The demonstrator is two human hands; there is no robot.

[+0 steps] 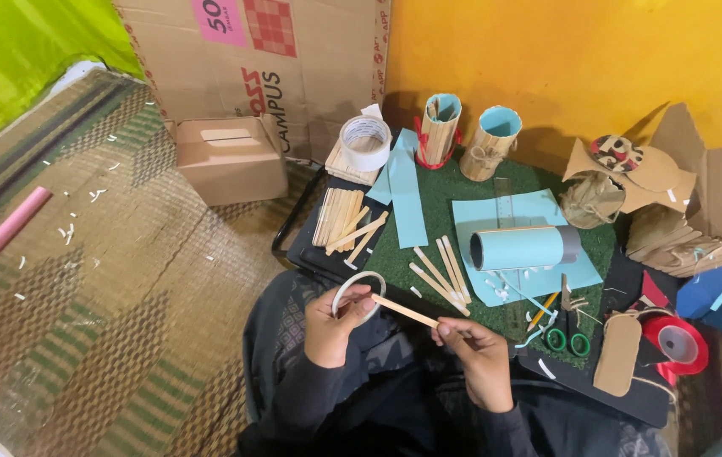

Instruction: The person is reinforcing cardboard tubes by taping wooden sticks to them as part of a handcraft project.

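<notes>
Wooden stick (pixel 405 311) spans both hands above the lap: the right hand (pixel 478 360) pinches its near end, while the left hand (pixel 333 326) grips a tape ring (pixel 358 295) against its far tip, seemingly to tape it. More loose sticks (pixel 439 275) lie close on the green mat (pixel 395 254), beside a blue paper tube (pixel 523 248) and green-handled scissors (pixel 566 338).

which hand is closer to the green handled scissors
Right. The right hand sits just left of the scissors, below them; the left hand, holding the tape ring, is much farther left.
</notes>
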